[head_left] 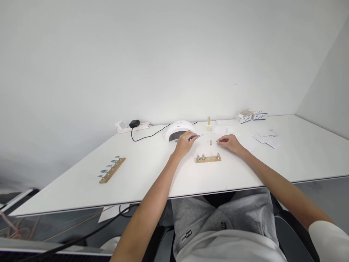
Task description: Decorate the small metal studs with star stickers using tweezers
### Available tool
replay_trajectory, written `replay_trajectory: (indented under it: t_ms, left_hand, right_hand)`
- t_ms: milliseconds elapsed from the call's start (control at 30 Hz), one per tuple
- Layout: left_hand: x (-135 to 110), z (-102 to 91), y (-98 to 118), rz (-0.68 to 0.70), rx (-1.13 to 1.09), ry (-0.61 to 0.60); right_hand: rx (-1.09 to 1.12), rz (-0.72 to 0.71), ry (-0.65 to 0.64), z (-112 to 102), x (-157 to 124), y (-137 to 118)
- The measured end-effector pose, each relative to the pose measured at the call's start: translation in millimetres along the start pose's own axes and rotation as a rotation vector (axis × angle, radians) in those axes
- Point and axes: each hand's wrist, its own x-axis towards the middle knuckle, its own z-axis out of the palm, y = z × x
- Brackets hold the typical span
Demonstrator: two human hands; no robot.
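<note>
Left hand (184, 142) pinches one slim purple tool (194, 137), right hand (230, 142) one shiny piece (217, 141); two wooden strips (112, 173) lie nearer.

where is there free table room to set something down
Wide bare patches of table: between the left wooden strip and left forearm, and right of the right forearm, in front of the scattered papers. Crowded around left hand and right hand, with lamp, bottle, small pieces and second strip close by.

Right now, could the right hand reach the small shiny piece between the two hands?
Likely yes: the small shiny piece sits near the right hand, nothing visible between them, though that hand seems to pinch a silvery item.
</note>
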Motion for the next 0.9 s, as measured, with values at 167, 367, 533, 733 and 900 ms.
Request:
replay_trajectory:
  t_ms: [167, 367, 533, 733, 900]
  left_hand:
    - [-2.2, 8.4, 18.3, 0.134, -0.065, -0.051]
    - [-4.9, 15.7, 24.5, 0.264, -0.016, -0.072]
    - [-5.6, 16.1, 24.3, 0.283, 0.079, -0.111]
    - [-5.5, 17.8, 23.4, 0.313, 0.147, -0.128]
    - [-5.5, 18.4, 22.2, 0.358, 0.182, -0.154]
  right_hand:
    - [0.056, 0.006, -0.095, 1.7, -2.1, -4.6]
    - [0.090, -0.036, -0.156, 4.5, -5.7, -10.9]
    - [0.075, -0.020, -0.163, 6.5, -7.5, -9.7]
    - [0.046, 0.004, -0.153, 8.1, -5.5, -4.4]
    - [0.044, -0.020, -0.154, 8.2, -5.1, -3.5]
